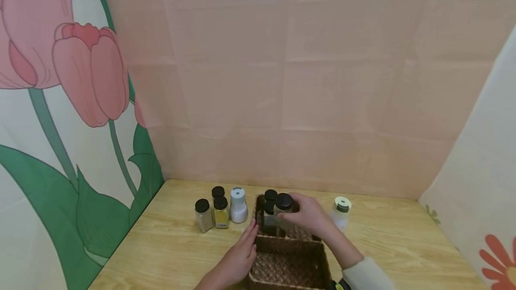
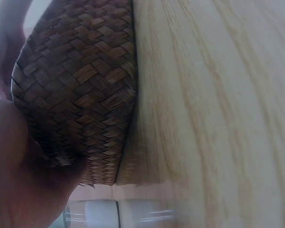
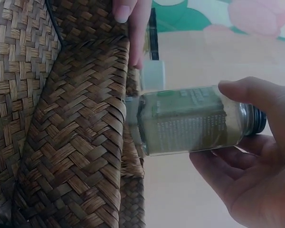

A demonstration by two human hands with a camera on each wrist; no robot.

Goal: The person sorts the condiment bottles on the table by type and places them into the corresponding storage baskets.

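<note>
My right hand (image 1: 308, 214) grips a glass spice jar (image 3: 185, 121) near its black lid, thumb on one side and fingers on the other. The labelled jar stands upright over the rear part of a brown woven basket (image 1: 288, 267), its lower end close to the rim in the right wrist view. Two other black-lidded jars (image 1: 270, 195) stand in that rear part, partly hidden by the held one. At the basket's left side, my left hand (image 1: 239, 256) holds the rim, thumb over the inner edge and fingers along the outer wall.
Left of the basket stand several jars, including a yellow-filled jar (image 1: 221, 215), a pale-filled jar (image 1: 203, 219) and a white-capped bottle (image 1: 238, 207). Another white bottle (image 1: 341, 211) stands to the right, behind my right forearm. A pink cloth wall (image 1: 282, 102) rises behind the wooden table (image 1: 157, 245).
</note>
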